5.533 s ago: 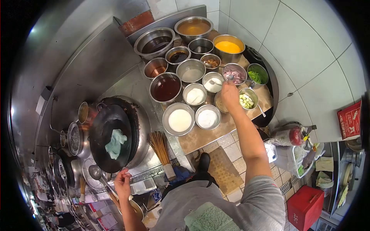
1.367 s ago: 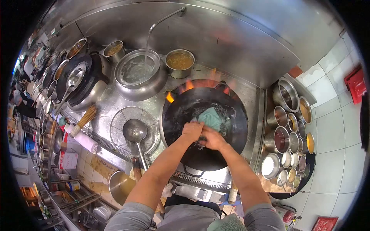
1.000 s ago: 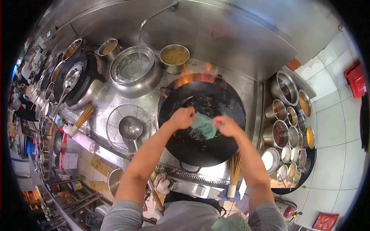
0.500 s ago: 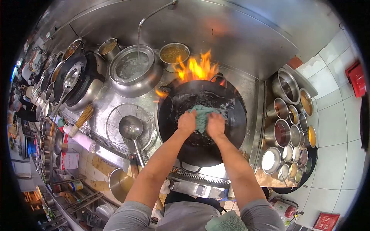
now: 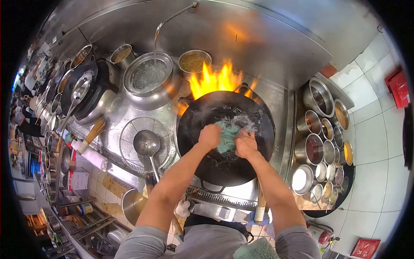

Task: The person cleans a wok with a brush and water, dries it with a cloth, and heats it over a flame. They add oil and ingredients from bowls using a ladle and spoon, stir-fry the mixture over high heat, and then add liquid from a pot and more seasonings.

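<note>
A bunched green cloth is stretched between my two hands above the black wok. My left hand is closed on the cloth's left end, and my right hand grips its right side. Steam or splashing water shows over the wok's dark inside, just beyond the cloth. Tall orange flames rise behind the wok's far rim. The undersides of my fingers are hidden.
Left of the wok, a ladle lies on a round wire strainer. Behind stands a water-filled pot under a running tap. A bamboo brush rests further left. Several seasoning containers crowd the right side.
The flames have grown taller and wider behind the wok. My right hand has moved slightly right and nearer me, still holding the cloth.
</note>
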`<state>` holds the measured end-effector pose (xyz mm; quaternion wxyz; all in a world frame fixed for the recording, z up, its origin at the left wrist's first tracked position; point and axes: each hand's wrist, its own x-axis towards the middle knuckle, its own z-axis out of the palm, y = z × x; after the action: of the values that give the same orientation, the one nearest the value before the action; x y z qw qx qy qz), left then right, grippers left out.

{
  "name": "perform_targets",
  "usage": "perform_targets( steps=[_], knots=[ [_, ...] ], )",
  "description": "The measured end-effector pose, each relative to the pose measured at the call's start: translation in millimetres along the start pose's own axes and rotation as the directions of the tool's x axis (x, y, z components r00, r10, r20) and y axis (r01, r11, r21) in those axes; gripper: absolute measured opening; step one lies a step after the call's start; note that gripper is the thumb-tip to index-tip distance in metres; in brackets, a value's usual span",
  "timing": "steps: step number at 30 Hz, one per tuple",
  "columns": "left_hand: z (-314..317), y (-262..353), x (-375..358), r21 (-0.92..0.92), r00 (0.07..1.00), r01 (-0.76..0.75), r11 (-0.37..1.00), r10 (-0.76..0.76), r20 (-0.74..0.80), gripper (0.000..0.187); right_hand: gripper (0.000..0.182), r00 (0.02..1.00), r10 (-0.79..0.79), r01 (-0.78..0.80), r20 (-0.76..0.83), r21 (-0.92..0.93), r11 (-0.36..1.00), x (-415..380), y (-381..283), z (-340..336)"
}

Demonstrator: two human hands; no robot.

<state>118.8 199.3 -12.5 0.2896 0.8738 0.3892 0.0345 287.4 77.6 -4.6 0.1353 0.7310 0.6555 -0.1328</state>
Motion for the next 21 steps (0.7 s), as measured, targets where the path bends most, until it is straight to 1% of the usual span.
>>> perform_targets(
  steps=[1, 2, 3, 4, 5, 6, 8, 9, 10, 11, 13, 14, 15, 17, 18, 19, 20, 21],
  knots=[
    [-29, 20, -6, -0.228, 0.999, -0.039, 0.973, 0.031, -0.04, 0.024, 0.047, 0.988, 0.093, -0.074, -0.123, 0.15, 0.986, -10, -5, -10],
    [-52, 38, -11, -0.445, 0.995, -0.082, 0.892, 0.048, -0.088, 0.025, 0.045, 0.953, 0.198, -0.124, -0.229, 0.3, 0.946, -18, -13, -19],
    [-64, 53, -11, -0.485, 0.991, -0.126, 0.865, 0.09, -0.096, 0.024, 0.042, 0.896, 0.314, -0.152, -0.313, 0.449, 0.881, -23, -19, -23],
    [-73, 69, -9, -0.522, 0.985, -0.17, 0.836, 0.134, -0.107, 0.024, 0.04, 0.907, 0.349, -0.136, -0.234, 0.623, 0.77, -19, -22, -19],
    [-78, 79, -9, -0.557, 0.977, -0.214, 0.803, 0.177, -0.12, 0.024, 0.038, 0.918, 0.367, -0.123, -0.151, 0.771, 0.624, -10, -24, -11],
    [-83, 82, -10, -0.552, 0.973, -0.226, 0.802, 0.158, -0.169, 0.024, 0.036, 0.928, 0.366, -0.111, -0.069, 0.886, 0.449, -2, -22, -5],
    [-93, 83, -8, -0.535, 0.955, -0.257, 0.805, 0.126, -0.27, 0.024, 0.035, 0.894, 0.428, -0.13, -0.131, 0.839, 0.528, 9, -11, -4],
    [-92, 75, -8, -0.509, 0.953, -0.226, 0.83, 0.08, -0.293, 0.024, 0.035, 0.878, 0.452, -0.145, -0.158, 0.812, 0.565, 13, -6, -2],
    [-85, 61, -5, -0.485, 0.948, -0.192, 0.853, 0.033, -0.317, 0.024, 0.033, 0.873, 0.462, -0.162, -0.155, 0.801, 0.576, 6, -3, -19],
    [-74, 48, 0, -0.462, 0.94, -0.154, 0.873, -0.015, -0.341, 0.024, 0.03, 0.857, 0.459, -0.145, -0.234, 0.745, 0.651, 9, -2, -16],
    [-8, 10, 19, -0.236, 0.961, -0.067, 0.969, -0.001, -0.276, 0.024, 0.025, 0.814, 0.432, -0.125, -0.389, 0.609, 0.783, 18, 1, -4],
    [18, -4, 22, -0.115, 0.97, -0.027, 0.993, -0.002, -0.244, 0.024, 0.029, 0.834, 0.404, -0.132, -0.375, 0.576, 0.807, 24, -2, 6],
    [33, -1, 18, -0.043, 0.988, 0.05, 0.998, -0.056, -0.144, 0.025, 0.033, 0.868, 0.349, -0.123, -0.354, 0.528, 0.841, 23, -9, 9],
    [61, 3, 14, 0.135, 0.996, 0.056, 0.989, -0.045, -0.078, 0.025, 0.042, 0.921, 0.242, -0.095, -0.304, 0.427, 0.899, 18, -28, 14],
    [55, 16, 13, -0.085, 0.991, 0.029, 0.996, -0.04, -0.13, 0.024, 0.049, 0.889, 0.268, -0.025, -0.372, 0.545, 0.838, 25, -35, 52],
    [34, 34, 6, -0.292, 0.983, -0.009, 0.956, -0.045, -0.178, 0.024, 0.048, 0.864, 0.297, -0.033, -0.408, 0.542, 0.84, 35, -31, 70],
    [9, 48, -2, -0.481, 0.973, -0.058, 0.875, -0.059, -0.224, 0.024, 0.047, 0.834, 0.326, -0.04, -0.445, 0.541, 0.84, 43, -27, 82],
    [-20, 59, -11, -0.578, 0.972, -0.085, 0.812, -0.061, -0.229, 0.024, 0.046, 0.801, 0.351, -0.044, -0.485, 0.538, 0.842, 46, -23, 85]
  ],
)
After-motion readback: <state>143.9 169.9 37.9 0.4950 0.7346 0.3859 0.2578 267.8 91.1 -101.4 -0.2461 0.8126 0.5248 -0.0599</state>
